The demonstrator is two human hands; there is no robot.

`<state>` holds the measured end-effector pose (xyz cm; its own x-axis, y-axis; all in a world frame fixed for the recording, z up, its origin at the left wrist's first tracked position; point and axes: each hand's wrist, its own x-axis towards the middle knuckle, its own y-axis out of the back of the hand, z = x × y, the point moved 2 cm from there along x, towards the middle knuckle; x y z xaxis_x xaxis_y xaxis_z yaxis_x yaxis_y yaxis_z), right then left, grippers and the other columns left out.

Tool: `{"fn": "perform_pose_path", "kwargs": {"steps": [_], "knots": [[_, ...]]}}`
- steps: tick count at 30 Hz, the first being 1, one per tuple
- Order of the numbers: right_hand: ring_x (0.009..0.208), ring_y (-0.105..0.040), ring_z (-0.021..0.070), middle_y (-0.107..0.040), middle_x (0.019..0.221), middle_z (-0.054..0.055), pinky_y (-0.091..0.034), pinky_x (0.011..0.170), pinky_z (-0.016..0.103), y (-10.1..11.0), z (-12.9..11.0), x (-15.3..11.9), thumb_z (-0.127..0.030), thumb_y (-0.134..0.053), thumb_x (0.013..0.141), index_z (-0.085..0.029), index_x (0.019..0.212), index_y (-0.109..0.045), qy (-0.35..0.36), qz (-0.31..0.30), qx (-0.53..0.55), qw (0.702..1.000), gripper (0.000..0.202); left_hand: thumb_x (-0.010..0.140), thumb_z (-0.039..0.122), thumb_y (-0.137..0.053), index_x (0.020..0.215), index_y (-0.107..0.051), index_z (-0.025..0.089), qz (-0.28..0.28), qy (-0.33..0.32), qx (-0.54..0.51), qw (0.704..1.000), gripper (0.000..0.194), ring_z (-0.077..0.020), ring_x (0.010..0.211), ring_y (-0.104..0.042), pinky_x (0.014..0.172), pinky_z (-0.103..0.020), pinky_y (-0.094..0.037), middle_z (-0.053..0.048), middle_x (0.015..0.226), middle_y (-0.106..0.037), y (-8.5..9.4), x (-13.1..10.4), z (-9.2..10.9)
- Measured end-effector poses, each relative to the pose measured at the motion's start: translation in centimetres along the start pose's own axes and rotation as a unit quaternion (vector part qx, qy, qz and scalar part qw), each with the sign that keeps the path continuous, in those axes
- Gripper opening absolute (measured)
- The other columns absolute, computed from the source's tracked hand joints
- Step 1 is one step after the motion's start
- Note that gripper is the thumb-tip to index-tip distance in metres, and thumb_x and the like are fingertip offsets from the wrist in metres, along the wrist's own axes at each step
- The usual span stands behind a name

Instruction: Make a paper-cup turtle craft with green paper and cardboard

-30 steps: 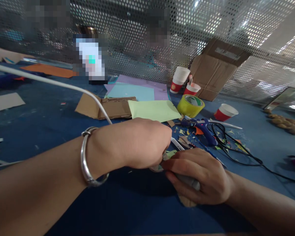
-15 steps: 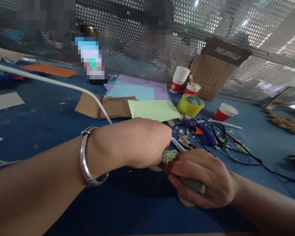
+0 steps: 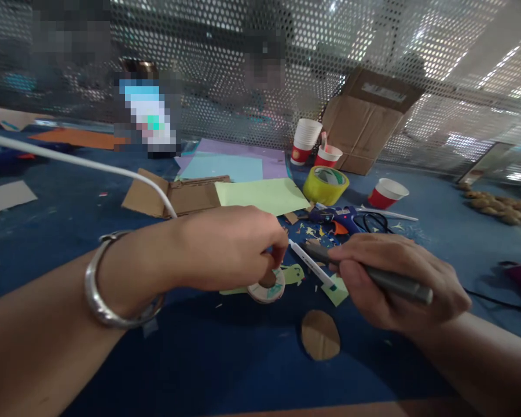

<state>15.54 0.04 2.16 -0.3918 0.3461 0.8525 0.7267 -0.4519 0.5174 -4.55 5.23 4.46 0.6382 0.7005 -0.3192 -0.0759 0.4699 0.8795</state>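
Note:
My left hand (image 3: 234, 246), with a silver bangle on its wrist, is closed on a small round tape roll (image 3: 267, 288) just above the blue table (image 3: 226, 365). A dark grey pen-like tool (image 3: 395, 284) lies in the grip of my right hand (image 3: 403, 278), its dark end pointing left. Between my hands rests a white marker (image 3: 312, 265), beside green paper scraps (image 3: 339, 292). An oval cardboard piece (image 3: 320, 335) lies flat nearer the front edge.
Behind my hands are light green paper (image 3: 263, 196), folded cardboard (image 3: 193, 195), yellow tape (image 3: 325, 185) and a blue glue gun (image 3: 336, 216). Paper cups (image 3: 306, 142) stand near the perforated screen (image 3: 226, 81). A white cable (image 3: 91, 165) crosses the left side.
My right hand has moved right, away from my left hand, with the grey tool. The tape roll, white marker and cardboard oval now show more fully.

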Motion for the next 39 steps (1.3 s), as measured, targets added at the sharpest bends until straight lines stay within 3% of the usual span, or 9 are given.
{"fn": "perform_pose_path", "kwargs": {"steps": [4, 11, 15, 17, 22, 26, 29, 33, 39], "knots": [[0.059, -0.070, 0.0128, -0.076, 0.076, -0.002, -0.058, 0.059, 0.024, 0.0, 0.9, 0.0, -0.009, -0.066, 0.083, -0.022, 0.092, -0.066, -0.011, 0.021, -0.009, 1.000, 0.016, 0.079, 0.041, -0.064, 0.092, -0.070, 0.033, 0.052, 0.015, 0.050, 0.997, 0.017, -0.0202, 0.059, -0.061, 0.050, -0.029, -0.030, 0.001, 0.073, -0.072, -0.7, -0.4, -0.2], [0.059, -0.069, 0.0124, -0.074, 0.073, -0.002, -0.056, 0.060, 0.024, 0.3, 1.5, 0.3, -0.011, -0.066, 0.085, -0.021, 0.089, -0.062, 0.002, -0.021, 0.002, 1.000, 0.011, 0.076, 0.034, -0.067, 0.082, -0.066, 0.031, 0.025, 0.016, 0.041, 0.999, 0.007, -0.0194, 0.061, -0.059, 0.051, -0.030, -0.030, 0.003, 0.072, -0.069, -2.0, 0.2, -0.3], [0.059, -0.067, 0.0120, -0.073, 0.071, -0.002, -0.054, 0.061, 0.024, 0.4, 2.1, 0.3, -0.014, -0.064, 0.087, -0.021, 0.088, -0.061, 0.004, -0.041, -0.003, 0.999, 0.009, 0.077, 0.030, -0.065, 0.075, -0.065, 0.029, 0.020, 0.000, 0.007, 1.000, 0.002, -0.0173, 0.061, -0.058, 0.051, -0.029, -0.034, 0.003, 0.072, -0.069, -1.1, 0.6, -0.7], [0.061, -0.067, 0.0125, -0.072, 0.071, -0.002, -0.052, 0.060, 0.025, 0.2, 2.6, 0.2, -0.014, -0.063, 0.088, -0.021, 0.089, -0.061, 0.017, -0.058, 0.013, 0.998, 0.007, 0.079, 0.029, -0.064, 0.077, -0.067, 0.029, -0.015, 0.015, -0.028, 0.999, 0.004, -0.0171, 0.063, -0.061, 0.051, -0.027, -0.038, 0.003, 0.073, -0.070, -0.3, 0.4, -0.6], [0.064, -0.065, 0.0139, -0.071, 0.077, 0.003, -0.044, 0.055, 0.027, -1.2, 4.2, -0.2, -0.019, -0.059, 0.094, -0.016, 0.096, -0.064, 0.054, -0.171, 0.024, 0.984, 0.007, 0.079, 0.037, -0.065, 0.073, -0.067, 0.027, -0.054, 0.057, -0.079, 0.994, 0.012, -0.0168, 0.055, -0.059, 0.046, -0.026, -0.037, 0.001, 0.061, -0.066, 1.1, -0.8, 0.5], [0.070, -0.061, 0.0150, -0.066, 0.079, 0.003, -0.040, 0.060, 0.029, -1.7, 5.1, -0.4, -0.020, -0.054, 0.096, -0.014, 0.104, -0.066, 0.078, -0.289, 0.005, 0.954, 0.015, 0.078, 0.030, -0.065, 0.072, -0.066, 0.029, -0.099, 0.042, -0.069, 0.992, 0.007, -0.0160, 0.052, -0.058, 0.044, -0.027, -0.033, 0.003, 0.060, -0.066, -0.4, -1.4, 0.9], [0.071, -0.059, 0.0159, -0.064, 0.082, 0.003, -0.036, 0.060, 0.031, -1.6, 5.4, -0.4, -0.021, -0.054, 0.096, -0.015, 0.103, -0.066, 0.086, -0.374, -0.027, 0.923, 0.015, 0.075, 0.024, -0.065, 0.070, -0.066, 0.030, -0.095, 0.028, -0.017, 0.995, 0.008, -0.0154, 0.052, -0.058, 0.044, -0.028, -0.031, 0.004, 0.063, -0.068, -1.4, -1.6, 1.0], [0.070, -0.057, 0.0163, -0.063, 0.082, 0.002, -0.028, 0.056, 0.032, -1.2, 5.1, -0.1, -0.021, -0.056, 0.093, -0.018, 0.096, -0.063, 0.056, -0.454, -0.066, 0.887, 0.008, 0.076, 0.025, -0.062, 0.067, -0.063, 0.029, -0.056, 0.056, 0.043, 0.996, 0.010, -0.0168, 0.050, -0.056, 0.044, -0.030, -0.028, 0.002, 0.062, -0.066, -0.5, -1.7, 0.4], [0.080, -0.059, 0.0190, -0.066, 0.095, 0.005, -0.032, 0.058, 0.031, -1.0, 4.5, -0.1, -0.016, -0.058, 0.093, -0.020, 0.108, -0.063, 0.046, -0.478, -0.094, 0.872, 0.017, 0.080, 0.036, -0.061, 0.080, -0.060, 0.029, 0.010, 0.090, 0.089, 0.992, 0.008, -0.0208, 0.058, -0.060, 0.046, -0.031, -0.030, -0.001, 0.073, -0.068, 0.8, -1.7, -0.9]]}}
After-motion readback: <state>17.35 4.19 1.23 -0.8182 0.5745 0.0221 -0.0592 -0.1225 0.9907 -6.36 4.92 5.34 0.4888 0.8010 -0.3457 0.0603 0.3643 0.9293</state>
